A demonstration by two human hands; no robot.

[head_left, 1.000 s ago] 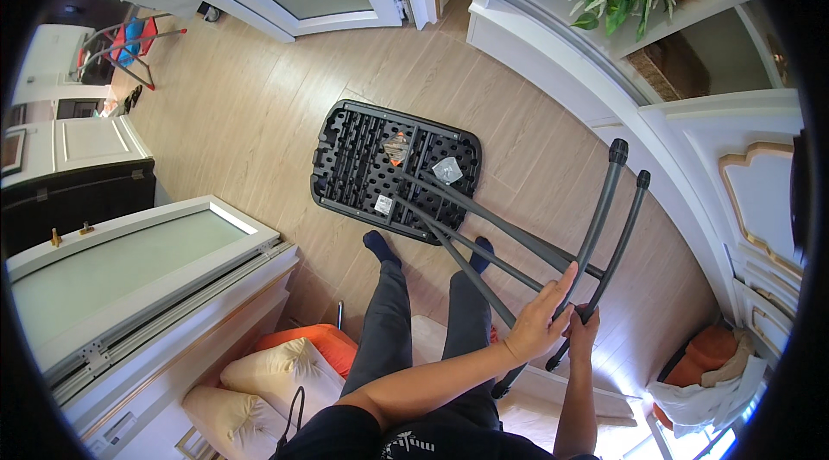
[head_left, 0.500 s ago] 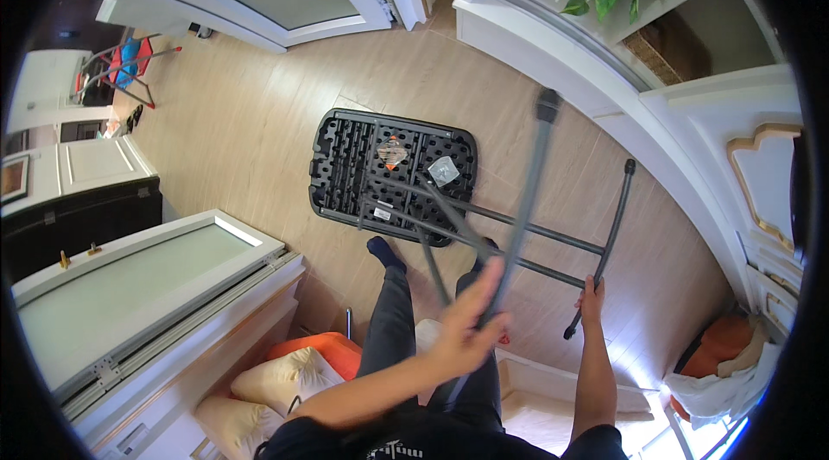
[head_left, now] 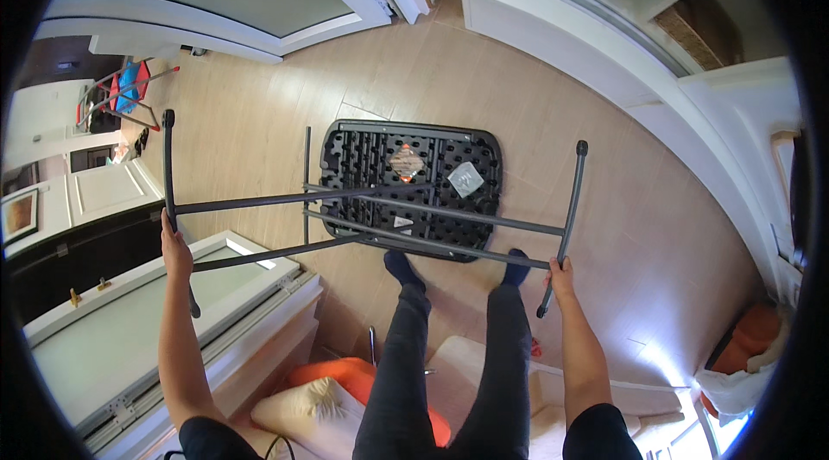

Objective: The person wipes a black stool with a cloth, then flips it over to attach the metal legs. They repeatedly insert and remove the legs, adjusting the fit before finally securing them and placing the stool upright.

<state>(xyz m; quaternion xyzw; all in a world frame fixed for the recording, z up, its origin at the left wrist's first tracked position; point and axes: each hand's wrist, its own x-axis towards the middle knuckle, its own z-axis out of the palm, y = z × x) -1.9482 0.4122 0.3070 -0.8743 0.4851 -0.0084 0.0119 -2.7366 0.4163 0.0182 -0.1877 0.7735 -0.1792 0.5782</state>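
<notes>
A pair of dark grey folding table legs point(head_left: 246, 204) is spread wide between my hands, their long tubes crossing in the middle. My left hand point(head_left: 177, 251) is closed round the left curved foot bar point(head_left: 167, 162), where a long tube meets it. Closed round the lower part of the right foot bar point(head_left: 573, 192) is my right hand point(head_left: 561, 279). Beyond my feet a black plastic tabletop point(head_left: 356, 162) lies on the floor, ribbed underside up. On it are an orange-and-brown label point(head_left: 407, 164) and a small clear plastic bag point(head_left: 466, 179). The tubes pass over the tabletop.
A white-framed glass panel point(head_left: 104, 322) stands at my left, with white cabinets point(head_left: 553, 50) curving along the right. Behind me are an orange chair point(head_left: 345, 371) and a cream cushion point(head_left: 298, 412). A red-and-blue folding stool point(head_left: 129, 89) stands far left.
My left hand has swung far out to the left, carrying its leg frame from upright to spread flat. My right hand still holds the other foot bar, now slightly further left in view.
</notes>
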